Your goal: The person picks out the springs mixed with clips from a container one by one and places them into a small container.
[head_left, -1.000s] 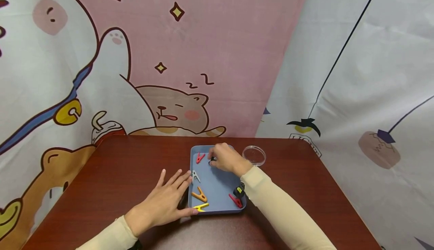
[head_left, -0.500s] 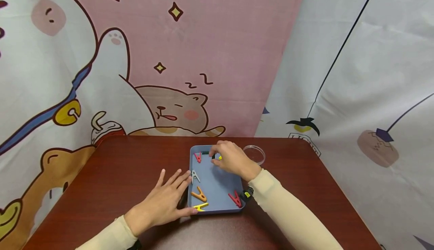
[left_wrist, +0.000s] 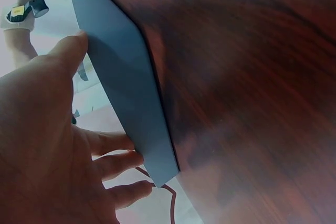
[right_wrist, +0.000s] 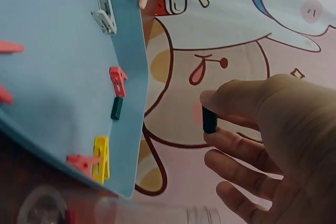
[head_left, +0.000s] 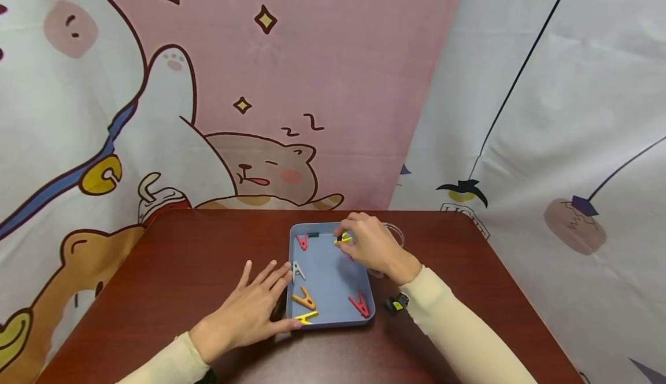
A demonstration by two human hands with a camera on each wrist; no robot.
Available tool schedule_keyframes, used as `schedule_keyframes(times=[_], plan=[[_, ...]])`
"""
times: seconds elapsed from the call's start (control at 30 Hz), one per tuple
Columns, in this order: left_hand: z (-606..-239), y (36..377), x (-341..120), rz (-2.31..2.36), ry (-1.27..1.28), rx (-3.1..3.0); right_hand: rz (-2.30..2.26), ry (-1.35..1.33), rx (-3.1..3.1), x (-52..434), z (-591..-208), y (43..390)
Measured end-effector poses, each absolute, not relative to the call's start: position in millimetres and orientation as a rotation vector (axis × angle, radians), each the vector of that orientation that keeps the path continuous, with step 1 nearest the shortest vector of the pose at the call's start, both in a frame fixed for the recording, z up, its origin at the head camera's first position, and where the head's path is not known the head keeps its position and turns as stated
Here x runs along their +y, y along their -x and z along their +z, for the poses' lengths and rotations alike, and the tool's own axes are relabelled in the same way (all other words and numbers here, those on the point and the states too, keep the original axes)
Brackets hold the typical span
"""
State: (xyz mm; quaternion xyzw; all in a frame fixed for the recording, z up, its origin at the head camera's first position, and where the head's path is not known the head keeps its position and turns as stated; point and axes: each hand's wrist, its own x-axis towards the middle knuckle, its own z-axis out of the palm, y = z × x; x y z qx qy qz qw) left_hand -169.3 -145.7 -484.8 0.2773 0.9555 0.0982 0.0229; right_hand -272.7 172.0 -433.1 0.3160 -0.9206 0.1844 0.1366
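In the right wrist view, my right hand [right_wrist: 262, 124] pinches a small dark green ribbed cylinder [right_wrist: 210, 121] between thumb and index finger, above the blue tray [head_left: 333, 283]. A second green ribbed cylinder [right_wrist: 117, 108] lies in the tray against a red clip [right_wrist: 117, 81]. Below that hand in the head view lie a yellow clip [head_left: 343, 238] and a red one, partly hidden. With fingers spread, my left hand [head_left: 244, 314] rests on the tray's left rim, thumb near the front corner. Beside it inside lie a white clip [head_left: 297, 271], an orange clip [head_left: 304, 299] and another yellow clip [head_left: 307, 317].
Another red clip [head_left: 360, 305] lies in the tray's front right corner. A clear round dish [head_left: 398, 232] stands on the table just right of the tray, half behind my right hand. A printed cloth [head_left: 354, 83] hangs behind the brown table [head_left: 442, 257].
My right hand has moved right from the tray's back left part, uncovering the green cylinder by the red clip. My left hand has stayed on the rim.
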Motion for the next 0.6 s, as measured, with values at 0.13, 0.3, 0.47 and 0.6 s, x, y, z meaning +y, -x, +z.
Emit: schedule_keyframes(times=[0.13, 0.3, 0.47, 0.6], plan=[[-484.5, 169.3, -146.0, 0.291, -0.862, 2.963, 0.537, -0.886, -2.618, 185.6, -429.9, 269.6], [-484.5, 169.6, -146.5, 0.293, -0.861, 2.958, 0.581, -0.830, -2.606, 204.9, -427.1, 265.0], [-484.2, 170.2, -146.4, 0.319, -0.841, 2.948, 0.618, -0.746, -2.606, 224.3, -426.9, 260.9], [-483.6, 169.9, -145.8, 0.327, -0.836, 2.943, 0.631, -0.704, -2.602, 238.9, -427.4, 258.7]])
